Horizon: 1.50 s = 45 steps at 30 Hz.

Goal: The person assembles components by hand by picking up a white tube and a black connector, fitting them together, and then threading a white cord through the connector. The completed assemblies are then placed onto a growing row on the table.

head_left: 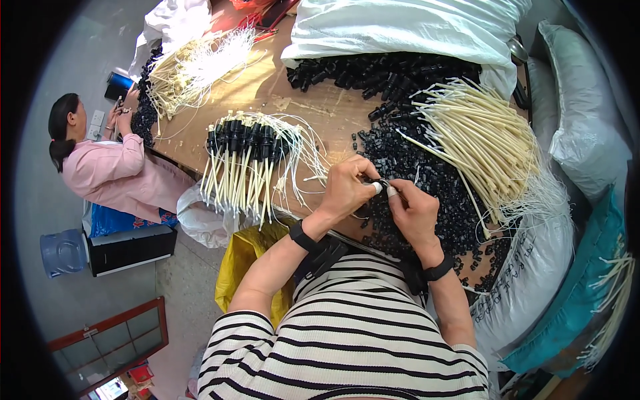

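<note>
Over the near edge of the table, my left hand (pixel 347 188) and my right hand (pixel 415 210) meet fingertip to fingertip. Between them is a small black plastic piece (pixel 382 182), mostly covered by the fingers. Both hands are closed in a pinch, with white wrapping on some fingertips. Beneath and to the right spreads a heap of small black plastic pieces (pixel 393 157). A bundle of cream-coloured sticks with white threads (pixel 480 143) lies right of it. Left of my hands are several cream sticks with black plastic fittings (pixel 243 137), laid side by side.
A white sack (pixel 400 27) spills larger black fittings (pixel 393 73) at the back. At the far left another person (pixel 107 160) in pink works by a second stick bundle (pixel 173 77). Full sacks (pixel 587 113) line the right side; a yellow bag (pixel 243 263) hangs below the front edge.
</note>
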### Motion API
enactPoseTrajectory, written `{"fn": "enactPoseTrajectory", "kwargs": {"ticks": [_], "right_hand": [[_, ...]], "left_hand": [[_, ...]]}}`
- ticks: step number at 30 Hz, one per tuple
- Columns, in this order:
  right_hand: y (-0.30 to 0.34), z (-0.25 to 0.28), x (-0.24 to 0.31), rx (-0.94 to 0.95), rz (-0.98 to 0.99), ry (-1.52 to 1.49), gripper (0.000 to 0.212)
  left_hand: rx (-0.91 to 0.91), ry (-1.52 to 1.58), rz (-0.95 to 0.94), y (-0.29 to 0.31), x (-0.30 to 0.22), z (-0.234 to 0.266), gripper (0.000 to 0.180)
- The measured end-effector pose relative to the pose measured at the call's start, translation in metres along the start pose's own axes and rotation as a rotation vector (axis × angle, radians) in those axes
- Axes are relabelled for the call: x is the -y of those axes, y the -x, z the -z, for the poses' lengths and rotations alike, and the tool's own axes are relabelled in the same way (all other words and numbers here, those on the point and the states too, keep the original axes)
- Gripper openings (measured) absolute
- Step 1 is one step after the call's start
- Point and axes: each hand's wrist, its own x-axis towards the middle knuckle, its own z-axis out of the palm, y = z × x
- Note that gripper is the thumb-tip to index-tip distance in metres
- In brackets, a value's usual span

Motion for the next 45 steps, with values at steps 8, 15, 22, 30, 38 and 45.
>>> {"fn": "enactPoseTrajectory", "kwargs": {"ticks": [8,15,22,30,38,45], "right_hand": [[-0.004,0.025,-0.012,0.153,-0.616,-1.316,0.016],[-0.005,0.027,-0.004,0.23,0.293,0.222,0.039],[0.001,0.013,-0.013,0.14,0.488,0.354,0.035],[-0.01,0.006,-0.006,0.162,0.543,0.284,0.037],[-0.023,0.002,0.018,0.367,-0.241,-0.121,0.016],[-0.035,-0.017,0.04,0.135,0.041,-0.123,0.028]], "left_hand": [[0.214,-0.208,-0.399,0.001,-0.006,0.003,0.035],[0.137,-0.349,-0.304,0.002,0.002,0.006,0.03],[0.143,-0.338,-0.116,0.005,-0.003,0.011,0.033],[0.107,-0.333,-0.143,0.01,-0.004,0.019,0.032],[0.036,-0.703,-0.401,0.027,-0.015,0.028,0.024],[-0.37,-0.529,-0.476,0.027,-0.004,0.069,0.016]]}}
